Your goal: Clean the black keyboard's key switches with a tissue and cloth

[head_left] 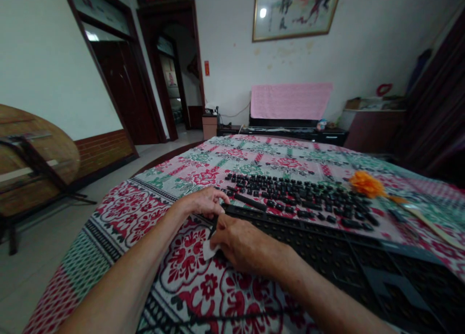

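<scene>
A black keyboard base (327, 247) with its keys off lies aslant on the patterned cloth, reaching to the lower right. At its far left corner my left hand (206, 202) is closed, thumb and forefinger gripping the edge. My right hand (241, 242) pinches a white wipe (209, 250), a small piece of tissue or cloth, against the keyboard's left edge; most of that edge is hidden behind the fingers. Loose black keycaps (286, 191) are spread beyond the base. Among them, close to my left hand, is the long space bar (250, 202).
An orange fluffy flower-like duster (366, 184) and a pale-handled brush (428, 222) lie to the right of the keycaps. A floral tablecloth (145, 208) covers the table. A dark cable (218, 318) runs along the near side. At left leans a folded round table (39, 145).
</scene>
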`<control>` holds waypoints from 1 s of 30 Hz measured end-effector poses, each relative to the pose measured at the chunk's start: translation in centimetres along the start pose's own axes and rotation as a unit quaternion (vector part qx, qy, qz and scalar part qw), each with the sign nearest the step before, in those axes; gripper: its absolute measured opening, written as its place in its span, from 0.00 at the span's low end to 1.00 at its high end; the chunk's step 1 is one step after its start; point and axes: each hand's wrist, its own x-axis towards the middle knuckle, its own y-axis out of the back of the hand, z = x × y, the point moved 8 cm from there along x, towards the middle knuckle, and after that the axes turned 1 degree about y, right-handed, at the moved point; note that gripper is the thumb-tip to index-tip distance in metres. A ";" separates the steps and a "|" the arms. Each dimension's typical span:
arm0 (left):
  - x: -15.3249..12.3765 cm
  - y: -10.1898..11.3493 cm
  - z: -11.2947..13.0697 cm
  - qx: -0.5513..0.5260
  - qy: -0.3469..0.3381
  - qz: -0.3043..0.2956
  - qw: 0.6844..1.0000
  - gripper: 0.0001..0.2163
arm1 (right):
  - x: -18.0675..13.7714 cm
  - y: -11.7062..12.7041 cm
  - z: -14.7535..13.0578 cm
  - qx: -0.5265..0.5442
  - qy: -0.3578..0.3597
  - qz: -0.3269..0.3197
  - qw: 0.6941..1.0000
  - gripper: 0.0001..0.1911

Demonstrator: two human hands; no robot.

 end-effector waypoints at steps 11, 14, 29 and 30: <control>-0.4 -0.1 0.7 0.046 0.011 -0.007 0.999 0.16 | -1.5 1.2 0.8 -0.007 -0.014 -0.017 1.000 0.15; -0.3 0.0 0.9 0.081 0.013 0.001 0.997 0.16 | -1.9 0.4 1.3 -0.020 -0.028 -0.036 0.999 0.14; 0.9 0.2 5.2 0.336 -0.031 0.033 0.941 0.16 | -3.7 1.1 1.1 -0.008 -0.053 0.057 0.997 0.11; 0.9 0.1 5.2 0.334 -0.034 0.027 0.942 0.16 | -3.5 0.8 1.0 -0.013 -0.055 0.047 0.997 0.11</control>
